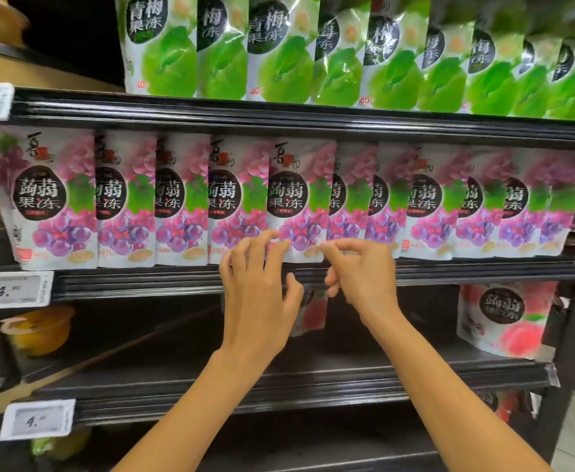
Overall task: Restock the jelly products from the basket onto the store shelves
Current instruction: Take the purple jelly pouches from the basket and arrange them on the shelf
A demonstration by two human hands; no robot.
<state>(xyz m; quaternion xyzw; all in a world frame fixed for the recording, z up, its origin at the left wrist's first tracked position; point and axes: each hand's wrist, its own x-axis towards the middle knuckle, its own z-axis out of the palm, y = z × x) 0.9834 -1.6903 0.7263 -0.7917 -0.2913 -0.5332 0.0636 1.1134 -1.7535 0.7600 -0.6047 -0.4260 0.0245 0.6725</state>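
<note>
The left hand holds its fingers spread apart, the tips touching the lower edge of a grape jelly pouch marked 蒟蒻果冻. This pouch stands in the row on the middle shelf. The right hand has curled fingers at the pouch's bottom corner; whether they pinch it, I cannot tell. The green pouches above read 青梅果冻. A price tag shows 4.90.

You have a black shelf unit. Top tier: a row of green jelly pouches. Middle tier: a full row of purple grape pouches. Lower tier: one peach pouch at right, an orange cup at left.
</note>
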